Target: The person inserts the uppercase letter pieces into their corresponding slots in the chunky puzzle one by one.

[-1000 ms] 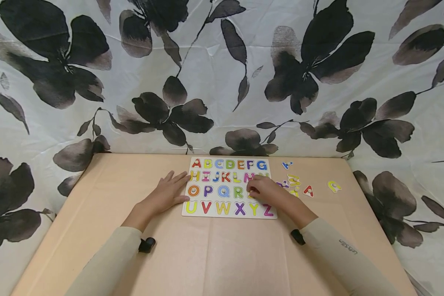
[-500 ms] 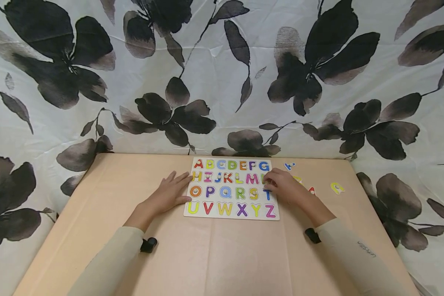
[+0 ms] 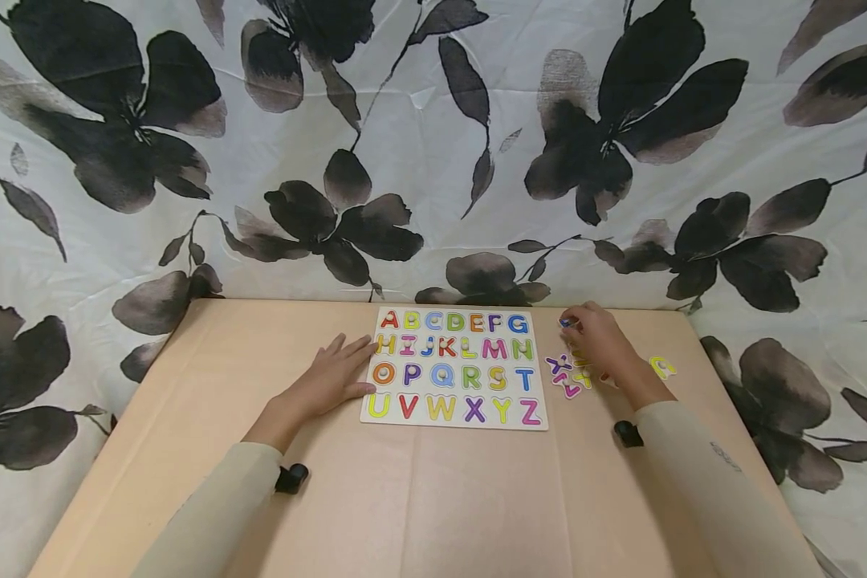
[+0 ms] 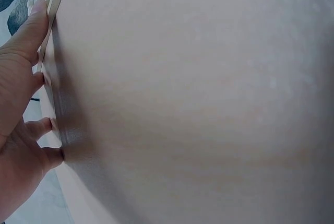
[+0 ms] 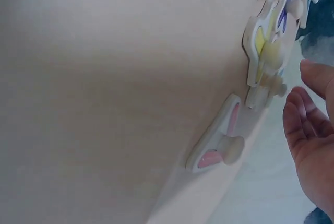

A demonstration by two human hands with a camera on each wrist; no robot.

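A white alphabet puzzle board (image 3: 412,413) with colourful letters lies toward the back of the table. My left hand (image 3: 332,376) rests at its left edge, fingers spread; in the left wrist view the thumb (image 4: 32,31) lies along the board's edge. My right hand (image 3: 601,341) is beyond the board's right side, where thumb and fingers pinch a small blue letter piece (image 3: 565,322). Below it lie loose letter pieces: a purple X (image 3: 558,364), a pink Z-like one (image 3: 567,386) and a yellow one (image 3: 583,380). The right hand hides others partly.
A yellow curved letter piece (image 3: 662,368) lies farther right. In the right wrist view a reddish angular piece (image 5: 211,158) with a round knob lies flat. A floral cloth (image 3: 470,201) hangs behind the table's back edge (image 3: 296,301).
My right hand has moved from over the board rightward to the blue letter piece, uncovering the board's right columns and several loose letters. My left hand stays at the board's left edge.
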